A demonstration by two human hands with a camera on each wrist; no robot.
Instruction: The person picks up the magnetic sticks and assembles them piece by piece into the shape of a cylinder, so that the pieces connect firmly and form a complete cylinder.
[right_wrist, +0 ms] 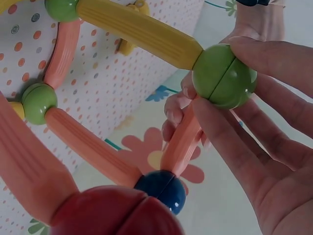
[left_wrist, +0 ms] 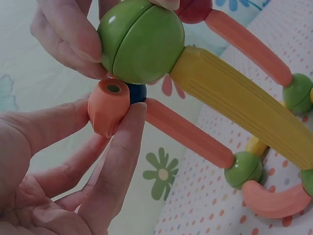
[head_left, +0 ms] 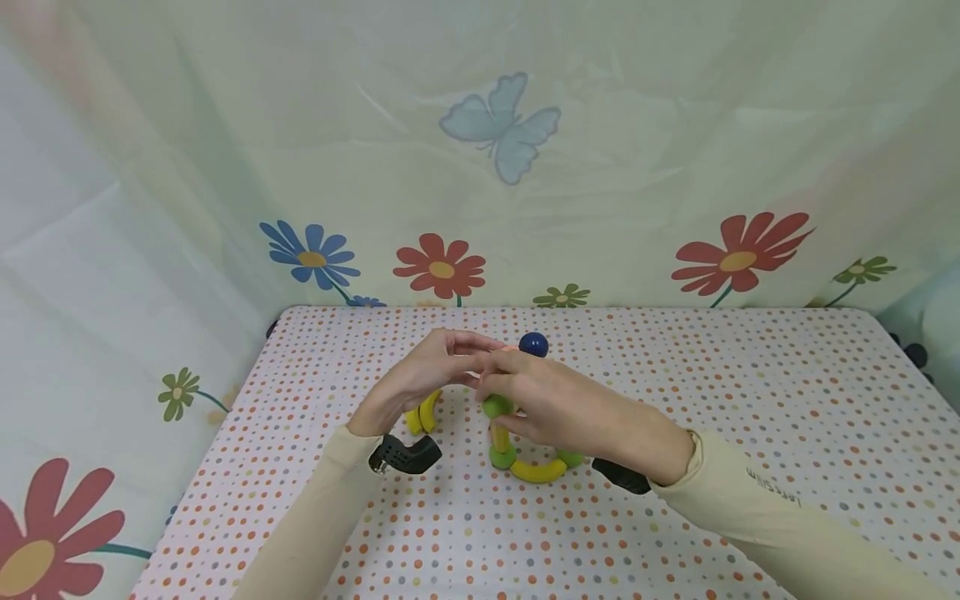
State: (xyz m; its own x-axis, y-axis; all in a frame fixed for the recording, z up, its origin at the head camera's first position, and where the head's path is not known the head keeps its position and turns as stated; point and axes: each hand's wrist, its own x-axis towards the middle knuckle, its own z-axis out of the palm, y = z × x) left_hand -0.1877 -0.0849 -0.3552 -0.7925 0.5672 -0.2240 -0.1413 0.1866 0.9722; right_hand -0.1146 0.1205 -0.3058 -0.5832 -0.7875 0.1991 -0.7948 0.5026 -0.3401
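Note:
On the table stands a frame of toy construction sticks and balls. My right hand (head_left: 558, 400) holds a green ball (left_wrist: 146, 41) between thumb and fingers, at the top of an upright yellow stick (left_wrist: 239, 103). My left hand (head_left: 420, 371) pinches the end of an orange stick (right_wrist: 182, 142). A hole shows in that end, close beside the green ball. The stick's other end meets a blue ball (head_left: 534, 344). A red ball (right_wrist: 117, 213) tops another orange stick. At the base, curved pieces, one of them yellow (head_left: 538, 472), join more green balls.
Loose yellow pieces (head_left: 426, 412) lie on the dotted tabletop (head_left: 735, 400), left of the frame and partly behind my left wrist. A flowered curtain (head_left: 615, 167) hangs behind the table's far edge.

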